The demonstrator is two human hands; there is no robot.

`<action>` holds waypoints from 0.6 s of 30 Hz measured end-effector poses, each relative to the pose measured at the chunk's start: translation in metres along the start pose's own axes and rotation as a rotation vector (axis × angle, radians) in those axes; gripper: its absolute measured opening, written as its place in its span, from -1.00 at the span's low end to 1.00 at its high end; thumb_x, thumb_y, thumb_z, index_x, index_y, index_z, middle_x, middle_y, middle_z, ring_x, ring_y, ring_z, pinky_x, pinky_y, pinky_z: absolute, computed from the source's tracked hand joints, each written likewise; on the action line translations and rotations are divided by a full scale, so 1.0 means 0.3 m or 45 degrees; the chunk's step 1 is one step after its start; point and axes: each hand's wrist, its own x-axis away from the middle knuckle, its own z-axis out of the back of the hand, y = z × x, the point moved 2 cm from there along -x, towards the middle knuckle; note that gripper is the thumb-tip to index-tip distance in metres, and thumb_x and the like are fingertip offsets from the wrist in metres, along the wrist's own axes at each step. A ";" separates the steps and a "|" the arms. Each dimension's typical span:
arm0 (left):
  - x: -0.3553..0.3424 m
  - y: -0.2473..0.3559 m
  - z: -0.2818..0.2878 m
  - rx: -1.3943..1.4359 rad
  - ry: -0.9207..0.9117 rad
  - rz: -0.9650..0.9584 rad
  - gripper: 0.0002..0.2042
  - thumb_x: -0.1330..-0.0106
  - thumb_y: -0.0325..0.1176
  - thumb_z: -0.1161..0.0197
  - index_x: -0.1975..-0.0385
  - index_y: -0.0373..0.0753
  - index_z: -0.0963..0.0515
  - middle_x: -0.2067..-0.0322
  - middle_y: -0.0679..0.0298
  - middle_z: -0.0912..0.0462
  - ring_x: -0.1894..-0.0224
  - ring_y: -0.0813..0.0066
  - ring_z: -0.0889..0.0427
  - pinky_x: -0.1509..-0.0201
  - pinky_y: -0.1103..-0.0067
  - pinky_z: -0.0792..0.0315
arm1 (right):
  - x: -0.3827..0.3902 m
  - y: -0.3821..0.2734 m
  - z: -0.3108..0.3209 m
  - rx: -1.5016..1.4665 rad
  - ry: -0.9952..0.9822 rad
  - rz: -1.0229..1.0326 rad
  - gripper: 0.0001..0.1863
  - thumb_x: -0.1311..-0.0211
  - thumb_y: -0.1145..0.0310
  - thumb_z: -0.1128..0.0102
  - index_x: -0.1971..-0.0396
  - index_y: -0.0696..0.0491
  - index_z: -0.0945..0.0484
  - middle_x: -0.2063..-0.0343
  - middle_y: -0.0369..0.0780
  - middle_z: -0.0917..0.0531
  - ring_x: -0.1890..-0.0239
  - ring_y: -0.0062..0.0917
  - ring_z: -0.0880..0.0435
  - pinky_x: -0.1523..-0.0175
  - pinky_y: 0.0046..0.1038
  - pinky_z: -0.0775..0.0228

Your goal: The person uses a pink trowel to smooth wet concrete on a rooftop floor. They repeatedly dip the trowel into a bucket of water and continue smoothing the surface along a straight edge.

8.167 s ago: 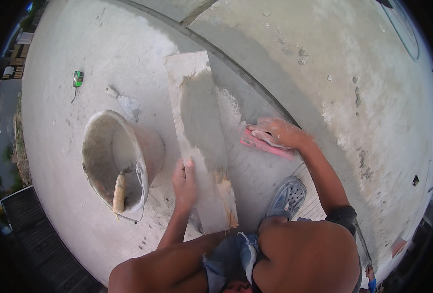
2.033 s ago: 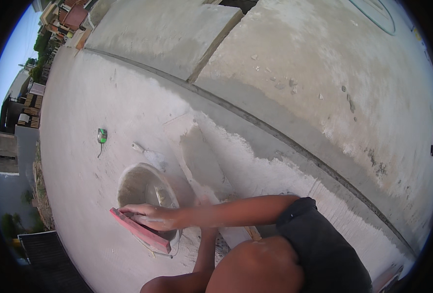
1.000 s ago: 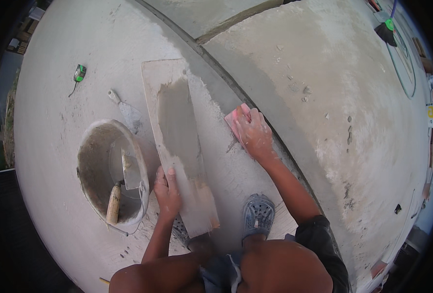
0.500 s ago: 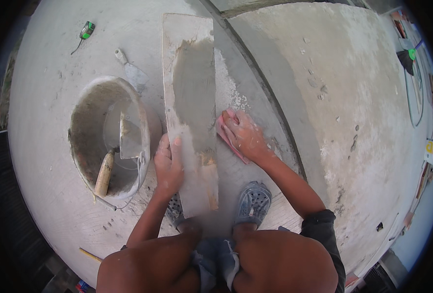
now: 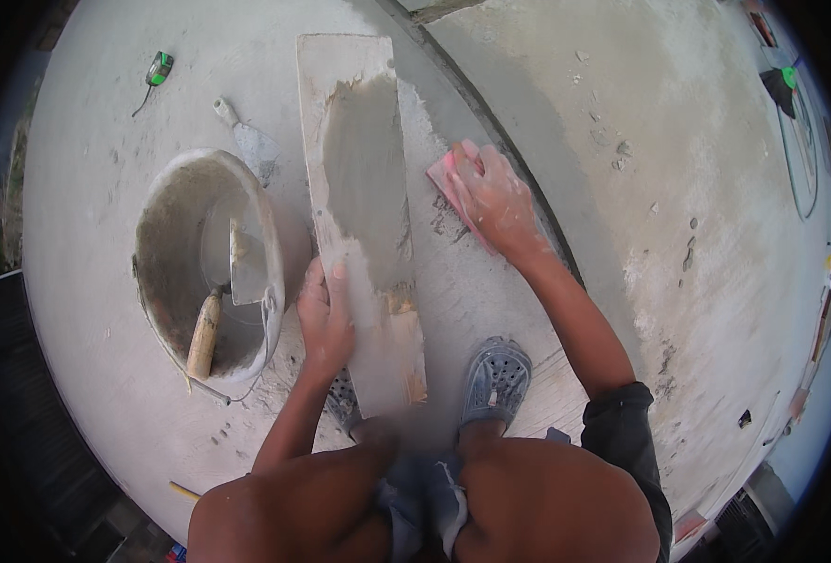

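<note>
My left hand (image 5: pixel 326 314) grips the left edge of a long pale board (image 5: pixel 350 58), its thumb lying on the face. Wet grey mortar (image 5: pixel 367 169) is smeared over the board's upper and middle part. My right hand (image 5: pixel 502 202) is closed on a flat pink pad (image 5: pixel 455 192), pressed to the concrete right of the board. Whether the pad is sponge or cloth I cannot tell. Left of the board stands a dirty bucket (image 5: pixel 167 202) with a trowel inside; its wooden handle (image 5: pixel 203 338) and metal blade (image 5: pixel 249 267) show.
A putty knife (image 5: pixel 251 141) and a green-black tape measure (image 5: pixel 159 68) lie beyond the bucket. A dark groove (image 5: pixel 509 141) crosses the concrete at the right. Grey clogs (image 5: pixel 496 375) are on my feet. A broom head (image 5: pixel 779 91) and hose (image 5: pixel 795 178) lie far right.
My right hand has moved the pink pad up and right, toward the groove. White crumbs on the concrete there are mostly gone from sight. My left hand still grips the board, which leans slightly more left.
</note>
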 end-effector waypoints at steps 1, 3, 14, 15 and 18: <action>0.003 0.001 -0.014 -0.020 -0.018 -0.001 -0.64 -0.66 -0.21 0.00 -0.15 -0.39 -0.53 0.08 0.22 -0.67 0.04 0.56 -0.57 -0.13 0.55 -0.44 | 0.007 0.029 -0.022 0.038 0.047 -0.016 -0.62 -0.46 0.22 -0.18 -0.17 0.03 -0.58 0.12 -0.11 -0.56 0.08 -0.24 -0.65 0.12 -0.23 -0.63; 0.000 0.005 -0.023 -0.054 -0.026 -0.018 -0.64 -0.67 -0.21 0.00 -0.14 -0.38 -0.53 0.08 0.22 -0.67 0.04 0.56 -0.57 -0.12 0.55 -0.44 | 0.022 0.071 -0.101 0.114 0.153 -0.021 -0.62 -0.46 0.21 -0.17 -0.16 0.05 -0.58 0.11 -0.11 -0.57 0.07 -0.24 -0.65 0.12 -0.25 -0.63; 0.021 0.002 0.017 -0.075 -0.007 -0.032 -0.62 -0.67 -0.17 -0.02 -0.15 -0.40 -0.53 0.05 0.24 -0.67 0.04 0.59 -0.55 -0.12 0.57 -0.42 | 0.069 0.006 -0.089 0.136 0.108 -0.129 -0.58 -0.47 0.20 -0.14 -0.21 0.06 -0.53 0.16 -0.19 -0.53 0.13 -0.30 -0.68 0.22 -0.19 -0.63; 0.016 0.000 0.022 -0.059 0.001 -0.019 -0.62 -0.67 -0.18 -0.02 -0.15 -0.41 -0.53 0.06 0.23 -0.67 0.04 0.59 -0.55 -0.12 0.57 -0.43 | 0.148 -0.063 -0.115 0.039 0.023 -0.035 -0.59 -0.48 0.20 -0.13 -0.21 0.06 -0.53 0.15 -0.19 -0.54 0.12 -0.30 -0.67 0.21 -0.19 -0.63; 0.011 0.002 0.028 0.001 -0.018 -0.024 -0.62 -0.67 -0.18 -0.02 -0.14 -0.41 -0.53 0.07 0.24 -0.67 0.05 0.60 -0.55 -0.11 0.59 -0.43 | 0.262 -0.146 -0.075 -0.128 -0.152 0.095 -0.60 -0.48 0.20 -0.12 -0.19 0.07 -0.54 0.12 -0.15 -0.56 0.10 -0.29 -0.68 0.18 -0.21 -0.64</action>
